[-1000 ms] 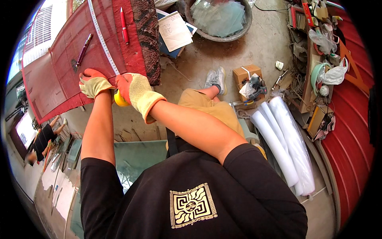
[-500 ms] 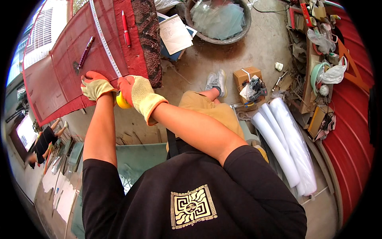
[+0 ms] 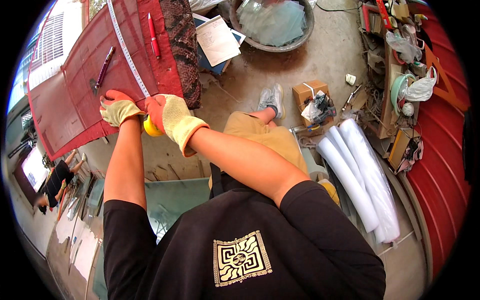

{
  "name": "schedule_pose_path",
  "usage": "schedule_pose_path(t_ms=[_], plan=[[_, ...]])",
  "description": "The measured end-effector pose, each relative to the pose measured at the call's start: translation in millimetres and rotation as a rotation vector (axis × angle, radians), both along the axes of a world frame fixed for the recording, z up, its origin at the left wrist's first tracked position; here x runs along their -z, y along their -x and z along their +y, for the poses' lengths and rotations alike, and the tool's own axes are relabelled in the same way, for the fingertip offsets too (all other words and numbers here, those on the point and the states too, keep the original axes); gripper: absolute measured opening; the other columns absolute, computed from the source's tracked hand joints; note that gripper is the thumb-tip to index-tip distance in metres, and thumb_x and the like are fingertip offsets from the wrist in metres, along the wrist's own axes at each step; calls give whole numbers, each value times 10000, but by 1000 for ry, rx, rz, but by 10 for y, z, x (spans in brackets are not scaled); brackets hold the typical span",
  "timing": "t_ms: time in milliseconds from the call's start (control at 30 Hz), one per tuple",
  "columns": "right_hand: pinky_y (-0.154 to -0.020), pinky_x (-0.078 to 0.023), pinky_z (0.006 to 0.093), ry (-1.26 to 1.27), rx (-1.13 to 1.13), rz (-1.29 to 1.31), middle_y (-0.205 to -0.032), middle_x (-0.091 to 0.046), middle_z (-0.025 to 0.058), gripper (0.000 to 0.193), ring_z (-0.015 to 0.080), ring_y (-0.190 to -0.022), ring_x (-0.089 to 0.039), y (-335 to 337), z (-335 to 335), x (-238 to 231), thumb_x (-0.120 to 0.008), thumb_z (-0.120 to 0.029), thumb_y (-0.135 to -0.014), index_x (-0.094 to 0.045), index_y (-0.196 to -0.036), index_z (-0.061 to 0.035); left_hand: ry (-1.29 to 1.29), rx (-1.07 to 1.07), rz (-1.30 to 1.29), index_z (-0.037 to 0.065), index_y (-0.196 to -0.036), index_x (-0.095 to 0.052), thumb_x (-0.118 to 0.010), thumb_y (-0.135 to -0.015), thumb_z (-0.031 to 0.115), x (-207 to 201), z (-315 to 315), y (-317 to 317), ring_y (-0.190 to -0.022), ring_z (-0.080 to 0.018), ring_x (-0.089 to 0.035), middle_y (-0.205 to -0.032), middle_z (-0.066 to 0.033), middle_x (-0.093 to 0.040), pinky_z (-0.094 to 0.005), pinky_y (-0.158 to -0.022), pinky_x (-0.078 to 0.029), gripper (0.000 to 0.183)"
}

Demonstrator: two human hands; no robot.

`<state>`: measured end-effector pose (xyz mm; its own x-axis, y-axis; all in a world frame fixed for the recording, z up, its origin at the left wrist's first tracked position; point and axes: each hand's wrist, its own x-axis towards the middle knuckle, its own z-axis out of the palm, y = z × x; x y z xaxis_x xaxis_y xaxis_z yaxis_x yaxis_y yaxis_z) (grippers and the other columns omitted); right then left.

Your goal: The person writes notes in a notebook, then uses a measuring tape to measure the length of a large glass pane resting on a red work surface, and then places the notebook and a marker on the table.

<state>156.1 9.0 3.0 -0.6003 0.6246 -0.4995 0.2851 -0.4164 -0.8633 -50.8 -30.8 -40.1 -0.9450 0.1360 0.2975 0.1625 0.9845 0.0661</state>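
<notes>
My right hand (image 3: 174,121) gripped the yellow tape measure (image 3: 152,127); whether my left hand (image 3: 120,108) grasped anything on the red cloth (image 3: 164,70), I couldn't tell. Seemingly measuring, I next needed the blade (image 3: 125,49) steady.

I can make out no clear wording. At upper left, fine graduations and tiny digits run along my tape measure (image 3: 125,51), too small to read surely. The cream notebook page (image 3: 218,42) at upper centre bears handwritten lines, illegible to me. At bottom centre, letter-like marks edge the square sun emblem (image 3: 242,258) on my black T-shirt (image 3: 310,235).
</notes>
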Motion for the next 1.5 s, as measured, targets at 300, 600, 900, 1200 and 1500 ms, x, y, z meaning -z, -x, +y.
schedule_pose_path(t_ms=[300,600,900,1200,1500], plan=[[-969,-578,520,-8,-31,-45,-1144,-765,268,461,485,-1110,-725,-12,50,-61,-544,-414,-1101,-777,-1090,-17,-5,4,4,151,-1500,-675,-382,-1094,527,-12,-14,-15,-1395,-438,-603,-1495,-219,-665,-582,-1167,-472,626],[-977,-580,513,40,-33,-67,-1142,-772,264,478,480,-1105,-730,29,32,-34,-535,-425,-1108,-783,-1088,-17,-1,20,-2,139,-1510,-666,-375,-1094,529,-15,-24,-3,-1400,-443,-598,-1502,-222,-659,-581,-1169,-470,640],[-994,-572,516,18,-73,-66,-1180,-765,262,484,473,-1130,-725,-11,78,-92,-511,-424,-1119,-772,-1124,-16,-3,0,-27,148,-1530,-652,-377,-1096,534,-60,4,-40,-1420,-440,-584,-1529,-217,-641,-585,-1177,-465,642],[-990,-573,517,52,-46,-100,-1155,-769,266,486,476,-1126,-727,18,67,-68,-544,-448,-1103,-780,-1100,-23,0,-1,-21,155,-1521,-661,-386,-1094,534,-12,-3,-7,-1427,-432,-580,-1536,-205,-641,-586,-1179,-464,634],[-997,-577,511,-15,-107,-62,-1216,-772,217,447,458,-1159,-718,-38,99,-115,-502,-401,-1122,-774,-1154,-48,-4,6,-5,155,-1507,-669,-384,-1092,527,-4,-24,8,-1421,-439,-582,-1525,-213,-645,-587,-1176,-466,626]])
